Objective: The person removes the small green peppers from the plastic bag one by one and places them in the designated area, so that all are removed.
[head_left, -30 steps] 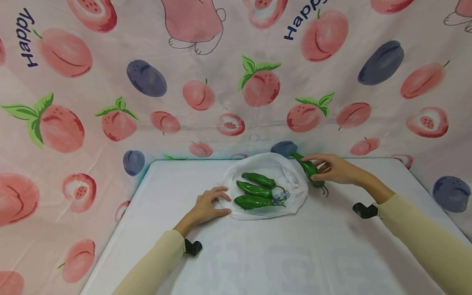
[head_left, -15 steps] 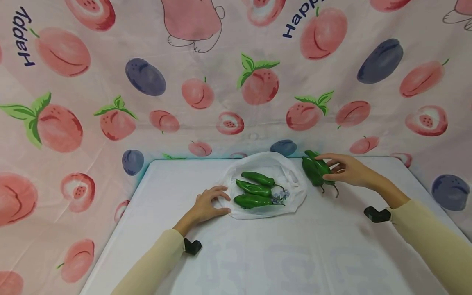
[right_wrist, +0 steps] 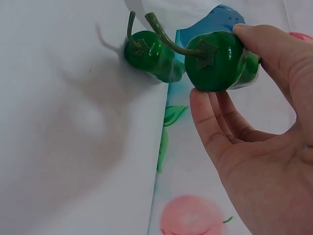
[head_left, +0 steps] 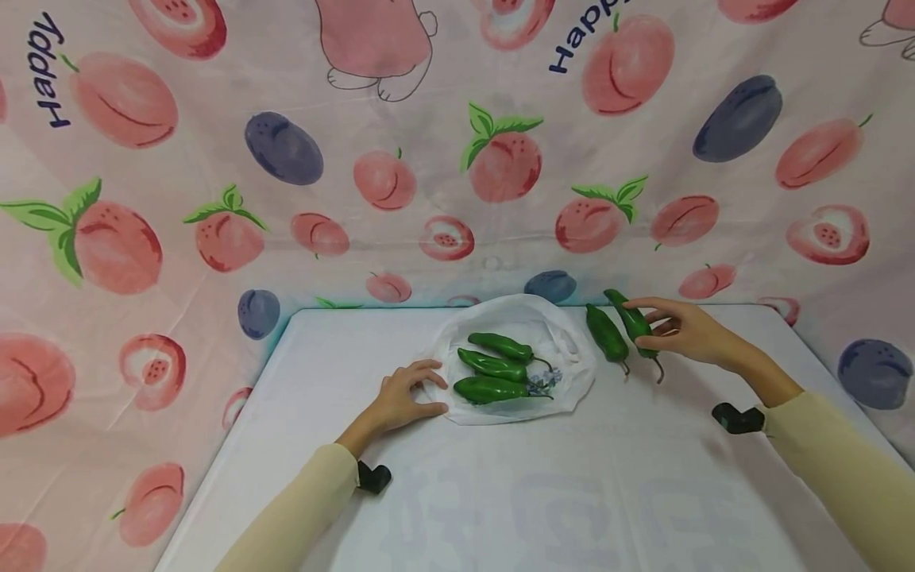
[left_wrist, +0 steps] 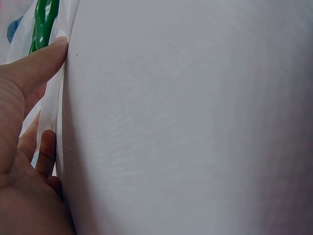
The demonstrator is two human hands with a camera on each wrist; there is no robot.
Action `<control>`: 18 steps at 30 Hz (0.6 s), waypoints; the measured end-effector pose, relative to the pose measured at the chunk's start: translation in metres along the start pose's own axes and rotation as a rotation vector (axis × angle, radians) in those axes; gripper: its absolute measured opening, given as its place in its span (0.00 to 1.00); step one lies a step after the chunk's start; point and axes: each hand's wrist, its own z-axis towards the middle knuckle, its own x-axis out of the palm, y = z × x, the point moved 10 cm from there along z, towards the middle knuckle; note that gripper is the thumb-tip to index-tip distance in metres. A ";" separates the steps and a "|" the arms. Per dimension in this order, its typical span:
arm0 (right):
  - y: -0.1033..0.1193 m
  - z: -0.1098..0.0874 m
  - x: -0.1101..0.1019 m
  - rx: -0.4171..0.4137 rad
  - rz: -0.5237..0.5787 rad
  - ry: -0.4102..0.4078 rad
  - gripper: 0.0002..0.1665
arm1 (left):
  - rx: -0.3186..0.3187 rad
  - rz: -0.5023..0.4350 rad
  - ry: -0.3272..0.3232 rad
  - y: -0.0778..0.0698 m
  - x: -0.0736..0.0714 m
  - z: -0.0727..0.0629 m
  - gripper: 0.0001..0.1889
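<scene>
An opened white plastic bag (head_left: 575, 389) lies on the table with three green chili peppers (head_left: 493, 365) inside, side by side. My left hand (head_left: 400, 397) holds the bag's left edge; in the left wrist view the thumb (left_wrist: 46, 61) touches the thin film and the fingers curl at it lower down. To the right of the bag, my right hand (head_left: 682, 330) pinches another green chili pepper (head_left: 632, 318) between thumb and fingers, its curved stem toward me. Just left of it, a separate green chili pepper (head_left: 606, 334) lies on the table, also visible in the right wrist view (right_wrist: 151, 54).
A white table (head_left: 543, 492) stretches in front of me, its far edge close behind the bag and peppers. Beyond it hangs a pink cloth (head_left: 400, 159) printed with peaches and blue plums. Dark wrist cameras (head_left: 736, 419) sit at both sleeves.
My right hand has moved right with a pepper, and a second pepper now lies apart from it on the table beside the bag. The left hand has stayed at the bag.
</scene>
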 end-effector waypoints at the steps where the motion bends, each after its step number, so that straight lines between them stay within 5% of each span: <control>1: 0.000 0.000 0.000 0.002 0.001 -0.003 0.37 | -0.002 -0.002 0.001 0.000 0.000 0.000 0.14; 18: -0.028 0.009 0.000 0.107 0.054 -0.029 0.40 | 0.000 0.000 0.007 -0.002 -0.001 0.001 0.15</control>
